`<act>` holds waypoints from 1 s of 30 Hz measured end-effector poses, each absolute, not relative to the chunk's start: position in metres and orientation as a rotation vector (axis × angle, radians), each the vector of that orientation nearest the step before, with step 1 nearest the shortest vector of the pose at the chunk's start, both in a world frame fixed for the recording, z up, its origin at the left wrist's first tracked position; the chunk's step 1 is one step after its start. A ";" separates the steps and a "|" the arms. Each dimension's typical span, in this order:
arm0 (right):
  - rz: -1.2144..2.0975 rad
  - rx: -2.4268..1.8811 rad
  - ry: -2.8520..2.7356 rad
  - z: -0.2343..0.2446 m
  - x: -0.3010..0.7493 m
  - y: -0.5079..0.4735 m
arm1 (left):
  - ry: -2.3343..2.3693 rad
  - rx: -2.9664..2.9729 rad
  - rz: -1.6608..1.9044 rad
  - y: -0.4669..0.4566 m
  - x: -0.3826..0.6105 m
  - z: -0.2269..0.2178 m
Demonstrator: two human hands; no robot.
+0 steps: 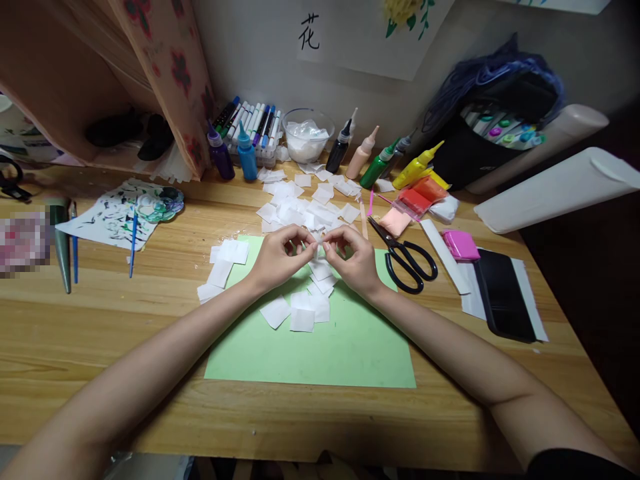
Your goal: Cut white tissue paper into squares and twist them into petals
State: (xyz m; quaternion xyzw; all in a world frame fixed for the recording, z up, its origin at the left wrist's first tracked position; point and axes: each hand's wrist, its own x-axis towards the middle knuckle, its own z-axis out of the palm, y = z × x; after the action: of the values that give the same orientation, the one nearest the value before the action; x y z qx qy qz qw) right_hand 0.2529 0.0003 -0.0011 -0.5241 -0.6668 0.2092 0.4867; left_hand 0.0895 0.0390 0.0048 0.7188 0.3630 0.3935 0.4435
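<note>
Thumb and fingertips of my left hand (285,253) are pinched together, and my right hand (353,257) is pinched the same way, so the fingertips almost meet. Between them is a small bit of white paper (319,240), mostly covered by the fingers. Both hands are over the far part of a green sheet (310,360). Several white paper squares (303,320) lie on the sheet below the hands, and more squares (221,273) overlap its left edge. Just beyond my fingers is a loose heap of white paper squares (295,207).
Black-handled scissors (413,263) and a dark phone (505,293) lie right. Behind the heap stand paint bottles (247,157), a glass bowl (307,137) and a marker rack (255,127). On the left, a thin brush (133,243) rests on a paint-smeared sheet (107,213).
</note>
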 end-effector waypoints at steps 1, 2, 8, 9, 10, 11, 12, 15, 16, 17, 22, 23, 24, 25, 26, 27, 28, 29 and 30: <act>0.506 -1.273 -1.624 -0.001 0.253 0.000 | 0.897 1.783 0.977 0.039 0.090 0.005; 0.504 -1.272 -1.627 -0.001 0.253 0.000 | 0.895 1.785 0.977 0.039 0.090 0.005; 0.489 -1.250 -1.652 0.001 0.253 -0.001 | 0.892 1.790 0.970 0.039 0.089 0.005; 0.487 -1.252 -1.653 0.001 0.253 -0.001 | 0.893 1.790 0.970 0.039 0.089 0.005; 0.487 -1.256 -1.652 0.001 0.252 -0.001 | 0.895 1.790 0.971 0.039 0.089 0.005; 0.486 -1.262 -1.652 0.001 0.252 -0.001 | 0.896 1.791 0.972 0.039 0.089 0.005; 0.486 -1.266 -1.652 0.001 0.252 -0.001 | 0.897 1.790 0.974 0.039 0.089 0.005; 0.476 -1.268 -1.655 0.002 0.252 -0.001 | 0.898 1.791 0.973 0.038 0.090 0.005; 0.474 -1.267 -1.655 0.002 0.252 -0.001 | 0.897 1.795 0.974 0.038 0.090 0.005; 0.473 -1.265 -1.654 0.001 0.253 -0.001 | 0.897 1.798 0.974 0.038 0.090 0.005; 0.484 -1.263 -1.657 0.001 0.253 -0.001 | 0.888 1.801 0.974 0.038 0.090 0.005; 0.483 -1.265 -1.655 0.001 0.252 -0.001 | 0.886 1.800 0.972 0.038 0.090 0.005; 0.482 -1.265 -1.652 0.001 0.252 -0.001 | 0.885 1.800 0.970 0.038 0.090 0.005; 0.482 -1.265 -1.648 0.001 0.252 -0.001 | 0.885 1.800 0.969 0.038 0.089 0.006; 0.482 -1.265 -1.645 0.001 0.252 -0.001 | 0.886 1.801 0.968 0.038 0.089 0.006; 0.484 -1.266 -1.642 0.001 0.252 0.000 | 0.888 1.802 0.968 0.038 0.089 0.006; 0.486 -1.268 -1.638 0.000 0.252 0.000 | 0.889 1.802 0.968 0.038 0.089 0.006; 0.488 -1.271 -1.635 0.000 0.252 0.000 | 0.891 1.802 0.967 0.038 0.089 0.007; 0.490 -1.273 -1.631 0.000 0.252 0.000 | 0.893 1.802 0.967 0.038 0.089 0.007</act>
State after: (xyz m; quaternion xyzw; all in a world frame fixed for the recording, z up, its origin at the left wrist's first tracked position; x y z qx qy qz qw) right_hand 0.2521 -0.0001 0.0002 -0.5234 -0.6702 0.2015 0.4862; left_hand 0.0895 0.0381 0.0068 0.7254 0.3593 0.3893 0.4395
